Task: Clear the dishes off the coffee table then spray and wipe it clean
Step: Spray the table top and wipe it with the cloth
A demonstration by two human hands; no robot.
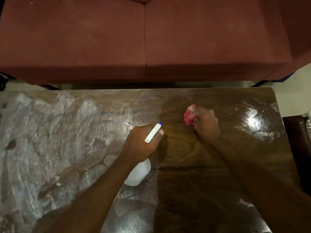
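Setting: home living room, shown by a dark red fabric sofa [101, 39] standing just behind a low, glossy wooden coffee table [202, 165], with a strip of pale floor [286, 98] visible beside them.

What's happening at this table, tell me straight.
A person is cleaning the coffee table. The left hand grips a white spray bottle, while the right hand holds a red cloth against the wood. Whitish streaks cover the left part; the strip around the cloth looks darker. No dishes show on it.
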